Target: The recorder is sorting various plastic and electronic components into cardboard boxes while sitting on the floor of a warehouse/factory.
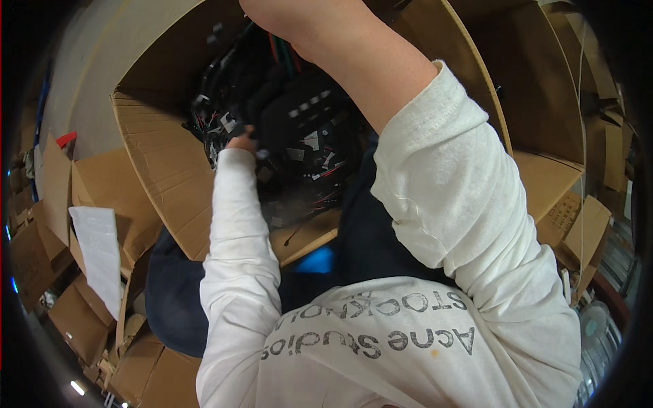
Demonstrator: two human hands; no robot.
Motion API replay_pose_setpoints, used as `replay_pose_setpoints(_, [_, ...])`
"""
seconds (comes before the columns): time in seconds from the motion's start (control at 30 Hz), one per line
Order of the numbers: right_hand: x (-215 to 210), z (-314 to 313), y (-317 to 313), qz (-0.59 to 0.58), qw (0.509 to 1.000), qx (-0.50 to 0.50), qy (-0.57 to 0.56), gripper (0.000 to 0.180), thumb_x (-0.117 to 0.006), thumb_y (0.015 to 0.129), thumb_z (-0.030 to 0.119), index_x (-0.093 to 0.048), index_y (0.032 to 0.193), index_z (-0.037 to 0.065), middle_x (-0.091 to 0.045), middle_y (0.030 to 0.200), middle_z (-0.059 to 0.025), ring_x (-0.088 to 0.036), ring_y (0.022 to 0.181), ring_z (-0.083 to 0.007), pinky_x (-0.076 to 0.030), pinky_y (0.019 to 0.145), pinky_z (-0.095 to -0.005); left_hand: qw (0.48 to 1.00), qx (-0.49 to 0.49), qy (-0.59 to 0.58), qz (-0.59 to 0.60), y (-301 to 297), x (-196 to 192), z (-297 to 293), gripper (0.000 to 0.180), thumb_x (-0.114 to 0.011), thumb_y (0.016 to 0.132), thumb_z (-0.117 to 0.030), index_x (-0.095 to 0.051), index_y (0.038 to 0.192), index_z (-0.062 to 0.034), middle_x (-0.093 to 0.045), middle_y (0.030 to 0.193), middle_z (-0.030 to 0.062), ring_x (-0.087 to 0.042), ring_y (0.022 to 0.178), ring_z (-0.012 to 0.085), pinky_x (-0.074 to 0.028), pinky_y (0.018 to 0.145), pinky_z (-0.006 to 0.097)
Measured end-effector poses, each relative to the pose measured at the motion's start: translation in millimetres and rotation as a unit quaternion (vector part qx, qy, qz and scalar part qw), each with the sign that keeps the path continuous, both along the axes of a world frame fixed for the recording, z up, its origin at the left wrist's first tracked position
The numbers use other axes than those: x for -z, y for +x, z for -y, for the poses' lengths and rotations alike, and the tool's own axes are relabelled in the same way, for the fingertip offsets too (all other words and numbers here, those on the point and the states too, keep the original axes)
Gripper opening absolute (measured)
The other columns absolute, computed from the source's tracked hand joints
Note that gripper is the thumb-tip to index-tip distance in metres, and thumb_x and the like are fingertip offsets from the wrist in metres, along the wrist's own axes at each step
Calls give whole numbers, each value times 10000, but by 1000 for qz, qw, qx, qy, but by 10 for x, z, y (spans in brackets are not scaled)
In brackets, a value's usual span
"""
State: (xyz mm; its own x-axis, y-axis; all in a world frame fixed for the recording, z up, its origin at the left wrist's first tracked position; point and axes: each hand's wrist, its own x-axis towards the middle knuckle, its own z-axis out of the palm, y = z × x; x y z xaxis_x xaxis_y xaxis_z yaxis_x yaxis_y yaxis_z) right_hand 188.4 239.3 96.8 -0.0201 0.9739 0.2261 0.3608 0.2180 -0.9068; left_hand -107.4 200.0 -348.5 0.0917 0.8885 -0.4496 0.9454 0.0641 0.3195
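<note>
- Left hand buried among tangled black cable bundles inside big brown cardboard box; grip hidden, cannot tell.
- Right hand mostly cropped at top edge; grip unclear.
- Best lifted slowly, freeing snagged wires first.

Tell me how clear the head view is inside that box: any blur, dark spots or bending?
Head view: the black cable bundle in the cardboard box sits in shadow and looks slightly blurred; the left hand is barely visible, the right hand cut off at the top; box edges bend toward the dark fisheye rim.
</note>
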Motion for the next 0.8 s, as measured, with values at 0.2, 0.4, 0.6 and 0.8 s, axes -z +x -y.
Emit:
replay_pose_setpoints(0.2, [654,-294,564,-32,994,-104,-28,205,-633,935,101,-669,988,-94,-713,910,-272,-698,924,-409,-532,816,-444,991,-7,112,73,2044,175,598,388,-552,935,-342,-706,1210,-116,-698,1228,195,-679,1046,434,-550,925,483])
replay_pose_setpoints(0.4, [554,-255,494,-36,993,-112,-31,228,-637,956,140,-679,976,-84,-718,852,-236,-715,842,-357,-540,768,-438,995,-13,23,-100,2257,-559,593,415,-550,996,-381,-686,1277,-109,-684,1295,160,-655,1174,361,-511,1004,512])
replay_pose_setpoints(0.6, [479,-257,490,-36,989,-113,-85,294,-639,995,233,-695,977,-55,-728,818,-187,-727,814,-304,-547,756,-426,959,-144,166,178,1782,-485,287,207,-675,918,-244,-745,1046,-98,-724,1095,152,-661,1071,409,-529,936,468])
replay_pose_setpoints(0.8, [616,-300,517,51,995,-85,-26,328,-638,994,278,-720,1029,-38,-740,936,-232,-724,936,-374,-550,818,-446,831,-232,371,345,1186,-1992,-306,348,-528,1093,-303,-676,925,-38,-724,860,28,-578,791,106,-476,788,278])
